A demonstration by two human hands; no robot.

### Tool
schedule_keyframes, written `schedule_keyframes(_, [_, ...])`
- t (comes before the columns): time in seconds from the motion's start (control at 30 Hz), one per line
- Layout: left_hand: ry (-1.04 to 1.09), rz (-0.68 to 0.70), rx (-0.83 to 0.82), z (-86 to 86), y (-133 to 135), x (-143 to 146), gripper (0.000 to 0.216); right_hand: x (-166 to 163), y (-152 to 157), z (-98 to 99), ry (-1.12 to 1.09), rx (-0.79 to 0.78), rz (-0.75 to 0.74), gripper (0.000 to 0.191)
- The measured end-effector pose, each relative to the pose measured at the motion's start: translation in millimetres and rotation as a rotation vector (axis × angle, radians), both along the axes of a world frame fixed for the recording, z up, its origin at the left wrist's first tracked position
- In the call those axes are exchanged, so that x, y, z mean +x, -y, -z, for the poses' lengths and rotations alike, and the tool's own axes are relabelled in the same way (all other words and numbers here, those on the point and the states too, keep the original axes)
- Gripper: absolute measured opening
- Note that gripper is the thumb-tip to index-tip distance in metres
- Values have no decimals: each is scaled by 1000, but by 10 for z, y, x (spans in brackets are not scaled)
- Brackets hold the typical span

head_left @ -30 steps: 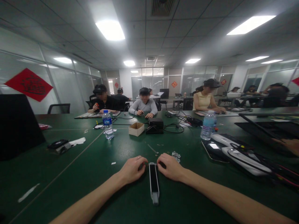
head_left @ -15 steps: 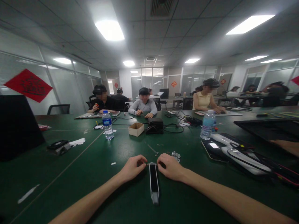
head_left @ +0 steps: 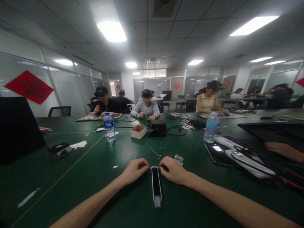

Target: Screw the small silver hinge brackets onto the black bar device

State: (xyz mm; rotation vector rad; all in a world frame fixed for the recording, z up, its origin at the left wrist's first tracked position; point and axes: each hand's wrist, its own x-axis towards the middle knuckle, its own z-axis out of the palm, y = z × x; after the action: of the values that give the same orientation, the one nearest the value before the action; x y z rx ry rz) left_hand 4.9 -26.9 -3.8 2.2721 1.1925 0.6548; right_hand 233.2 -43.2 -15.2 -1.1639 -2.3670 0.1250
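A long, narrow object (head_left: 156,186) with a black middle, a pale metal frame and a grey block at its near end lies on the green table, pointing away from me. My left hand (head_left: 135,169) is at the left of its far end, thumb and forefinger pinched together. On the opposite side, my right hand (head_left: 173,169) has its fingers curled in close to the same end. A thin crosspiece shows there between my fingertips. What each pinch holds is too small to make out. Small metal pieces (head_left: 179,159) lie in a pile just beyond my right hand.
An open cardboard box (head_left: 138,132) stands ahead beside a black device (head_left: 157,128). Water bottles stand at left (head_left: 109,127) and right (head_left: 211,127). White-and-black equipment (head_left: 247,158) with cables lies at right, near another person's hand (head_left: 282,150). Several people sit further off.
My hands have barely moved, and the long object stays in place. At the far right, another person's hand has come further into view, moving left.
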Motion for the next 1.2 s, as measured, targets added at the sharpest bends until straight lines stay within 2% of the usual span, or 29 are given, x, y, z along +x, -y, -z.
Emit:
schedule_keyframes(0.6, [-13,5,14,35,-8,-6,17,6,-13,31,-8,33,-13,9])
schedule_keyframes(1.03, [-13,15,-26,-31,67,35,18,6,-19,32,-13,23,-19,10])
schedule_keyframes(1.2, [-16,36,12,10,53,30,18,7,-7,15,-3,8,-21,10])
